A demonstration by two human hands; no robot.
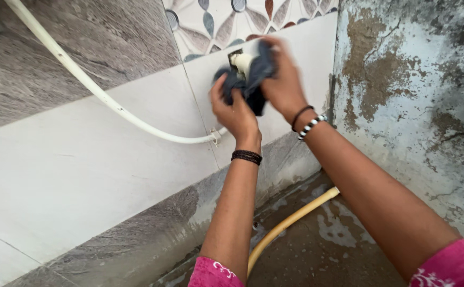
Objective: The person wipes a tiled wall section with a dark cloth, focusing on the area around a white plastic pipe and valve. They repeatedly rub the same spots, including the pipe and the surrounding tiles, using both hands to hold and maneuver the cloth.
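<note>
Tiled wall [83, 175] in white and grey, meeting a peeling plastered wall [412, 106] at a corner, with a wet concrete floor [327, 250] below. A white tap fitting [242, 62] projects from the tiles just below the patterned tile band [253, 18]. Both hands are clamped on a dark blue cloth [253, 85] wrapped around this fitting: the left hand [234, 109] grips the cloth from below the fitting, the right hand [282, 79] from its right side. A white hose [99, 93] runs from above and to the left of the fitting down to a small wall clip [214, 136] beneath it; a yellow hose [290, 220] lies on the floor below. Likely hazards: the cloth may slip on a wet fitting, hard twisting could loosen the fitting, and the wet floor looks slippery. The white hose and the corner wall crowd the hands' movement.
</note>
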